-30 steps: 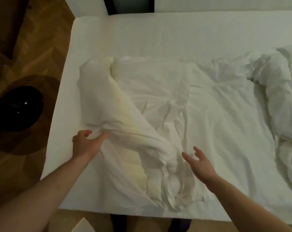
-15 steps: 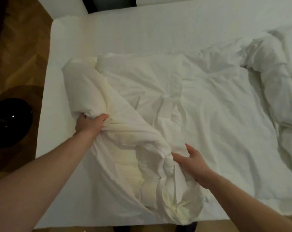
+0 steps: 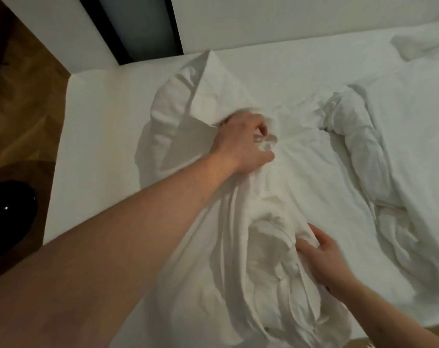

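A white duvet in its cover point(image 3: 268, 222) lies bunched across the white mattress point(image 3: 100, 146). My left hand point(image 3: 243, 144) reaches far over it and grips a fold of the fabric, with a flap of the cover point(image 3: 213, 89) standing up behind the knuckles. My right hand point(image 3: 321, 257) holds the gathered roll of fabric near the front edge of the bed, fingers curled into the cloth.
More crumpled white bedding point(image 3: 389, 172) fills the right half of the bed. A wooden floor point(image 3: 19, 101) runs along the left, with a dark round object point(image 3: 9, 217) on it. A white wall with a dark gap point(image 3: 138, 28) stands behind the bed.
My left hand has moved up and to the right across the duvet, pulling the left fold over toward the middle. My right hand keeps its hold on the bunched end. The view has shifted left.
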Demonstrator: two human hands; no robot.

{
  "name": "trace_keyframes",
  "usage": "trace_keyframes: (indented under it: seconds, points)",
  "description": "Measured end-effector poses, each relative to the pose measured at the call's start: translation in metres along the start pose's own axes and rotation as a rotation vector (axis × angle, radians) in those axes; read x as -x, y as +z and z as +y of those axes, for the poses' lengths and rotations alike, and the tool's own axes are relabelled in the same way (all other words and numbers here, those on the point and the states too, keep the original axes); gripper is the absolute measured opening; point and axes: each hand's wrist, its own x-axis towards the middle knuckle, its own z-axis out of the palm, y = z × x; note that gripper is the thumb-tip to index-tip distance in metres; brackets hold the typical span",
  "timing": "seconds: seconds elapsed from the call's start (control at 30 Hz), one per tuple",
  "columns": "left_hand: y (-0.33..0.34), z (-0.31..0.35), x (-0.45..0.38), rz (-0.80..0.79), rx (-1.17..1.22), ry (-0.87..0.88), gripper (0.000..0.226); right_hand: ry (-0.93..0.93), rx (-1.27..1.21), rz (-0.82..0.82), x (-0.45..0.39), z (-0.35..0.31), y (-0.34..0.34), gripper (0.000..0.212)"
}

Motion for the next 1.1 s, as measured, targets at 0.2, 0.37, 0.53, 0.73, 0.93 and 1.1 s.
trace_keyframes:
  seconds: [0.2,0.37,0.53,0.73,0.93,1.1]
  points:
    - [0.073,-0.024,0.069,-0.243,0.023,-0.099,0.063,0.238,0.04,-0.114,-0.016,0.053,-0.016,0.09]
    - [0.089,-0.051,0.195,-0.14,0.003,-0.609,0.104,0.231,0.125,-0.138,-0.012,0.081,-0.002,0.091]
    - [0.129,-0.024,0.245,-0.56,0.259,-0.675,0.077,0.234,0.098,-0.187,-0.007,0.077,0.007,0.042]
    - [0.105,0.072,0.213,-0.196,0.273,-0.22,0.038,0.174,-0.094,-0.045,-0.001,0.045,-0.022,0.011]
    - [0.146,0.111,0.204,-0.378,0.325,-0.339,0.063,0.204,-0.167,-0.086,-0.006,0.045,-0.06,0.017]
    - [0.184,0.085,0.239,-0.716,0.247,-0.496,0.08,0.336,0.117,-0.218,-0.002,0.096,-0.093,0.052]
